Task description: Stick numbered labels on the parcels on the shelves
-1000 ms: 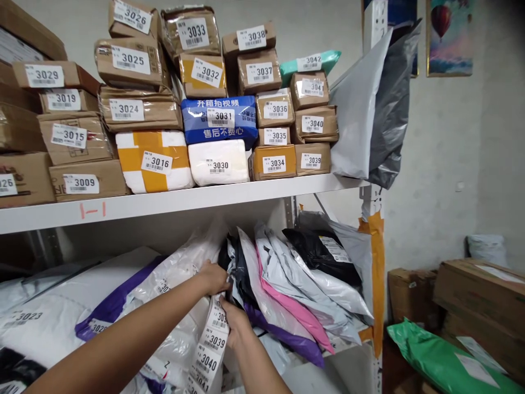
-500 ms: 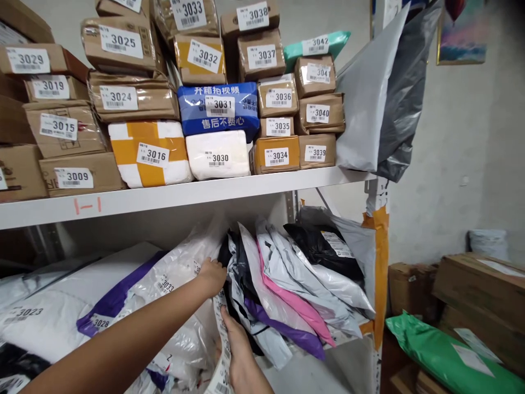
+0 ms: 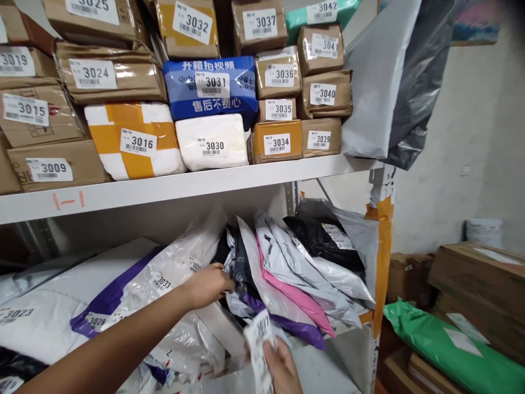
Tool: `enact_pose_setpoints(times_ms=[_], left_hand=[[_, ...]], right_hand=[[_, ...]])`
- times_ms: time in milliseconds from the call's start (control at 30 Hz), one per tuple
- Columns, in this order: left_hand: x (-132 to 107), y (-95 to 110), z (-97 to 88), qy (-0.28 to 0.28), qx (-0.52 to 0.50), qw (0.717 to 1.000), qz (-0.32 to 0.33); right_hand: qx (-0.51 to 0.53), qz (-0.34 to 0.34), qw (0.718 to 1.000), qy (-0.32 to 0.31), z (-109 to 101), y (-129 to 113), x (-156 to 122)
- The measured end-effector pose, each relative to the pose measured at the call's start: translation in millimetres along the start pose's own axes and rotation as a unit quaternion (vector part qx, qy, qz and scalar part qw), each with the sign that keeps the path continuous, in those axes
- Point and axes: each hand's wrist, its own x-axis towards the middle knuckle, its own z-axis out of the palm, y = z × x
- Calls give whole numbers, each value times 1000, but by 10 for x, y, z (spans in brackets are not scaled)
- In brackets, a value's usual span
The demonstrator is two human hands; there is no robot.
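My left hand (image 3: 211, 285) reaches in among the upright poly mailers on the lower shelf. Its fingers are curled closed at the edge of a grey mailer bag (image 3: 235, 301), beside a black one (image 3: 221, 249); the exact grip is partly hidden. Lower down, my right hand (image 3: 283, 364) pinches a strip of white number labels (image 3: 259, 347), with 3037 showing near its top, slightly blurred. Left of my left hand leans a translucent white mailer (image 3: 143, 268) with labels 3033 and 3035. Right of it stand purple (image 3: 301, 334) and pink (image 3: 291, 303) mailers.
Above, the white shelf edge (image 3: 184, 183) carries numbered boxes and a blue parcel (image 3: 211, 87). A large grey bag (image 3: 375, 82) overhangs at its right end. The taped post (image 3: 383, 257) bounds the rack; cartons (image 3: 476, 273) and a green parcel (image 3: 451, 339) lie beyond.
My right hand has moved right and down with the label strip, away from my left hand. My left hand has shifted slightly right and lower against the mailers. The view has moved closer.
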Motion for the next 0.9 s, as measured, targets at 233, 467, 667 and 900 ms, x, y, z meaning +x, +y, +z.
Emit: enact_pose_setpoints(times_ms=[233,467,667,900], left_hand=[[-70,183,160,-35,1,999,3],[157,431,-93,-240,-11,950,-198],[104,506,132,-214,9,942,-257],[53,231,425,-141,21,962,-233]], right_hand=[[-253,-187,930,-192,133,-226,453],[-564,-129,790,-204,-345,-697,758],[-674,-237,671,-202,-649,-1239,969],[-717,-323,602,-138,-741,-1007,1057]])
